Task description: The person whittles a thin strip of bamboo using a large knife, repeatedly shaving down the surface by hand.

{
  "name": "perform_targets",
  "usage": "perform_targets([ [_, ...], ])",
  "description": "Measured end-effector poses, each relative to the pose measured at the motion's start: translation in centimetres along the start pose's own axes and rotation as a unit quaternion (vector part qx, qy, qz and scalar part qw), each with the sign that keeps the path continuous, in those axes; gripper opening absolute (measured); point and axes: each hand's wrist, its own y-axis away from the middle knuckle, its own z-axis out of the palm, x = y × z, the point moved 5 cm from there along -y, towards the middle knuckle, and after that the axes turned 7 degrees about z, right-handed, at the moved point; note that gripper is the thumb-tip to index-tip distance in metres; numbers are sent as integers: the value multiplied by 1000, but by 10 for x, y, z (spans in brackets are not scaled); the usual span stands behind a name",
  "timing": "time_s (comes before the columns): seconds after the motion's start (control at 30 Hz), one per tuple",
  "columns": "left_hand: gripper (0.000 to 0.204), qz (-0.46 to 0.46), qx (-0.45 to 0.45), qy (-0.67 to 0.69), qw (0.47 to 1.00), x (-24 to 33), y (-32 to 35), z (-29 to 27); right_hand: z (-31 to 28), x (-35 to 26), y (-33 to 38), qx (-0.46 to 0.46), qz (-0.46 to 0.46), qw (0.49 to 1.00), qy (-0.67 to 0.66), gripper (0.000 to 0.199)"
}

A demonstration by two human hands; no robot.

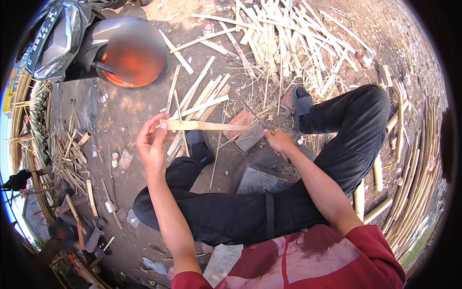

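Observation:
My left hand pinches one end of a flat, pale bamboo strip, thumb on top. The strip points to the right, its far end over some bricks between my feet. My right hand is closed around the handle of a knife, most of the handle hidden by the fingers. The thin dark blade points forward and to the left, past the strip's far end. Just below the strip's tip lies a grey brick, with a reddish brick beside it.
A large heap of split bamboo strips lies ahead, with a smaller bundle nearer. A motorcycle stands at the upper left. Long bamboo lengths lie at the right. Another person sits at the lower left.

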Motion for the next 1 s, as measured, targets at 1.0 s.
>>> perform_targets([
  [1.0, 20, 25, 124, -294, 947, -21, -14, -32, 44, 2, 19, -11, -124, 987, 97, 73],
])
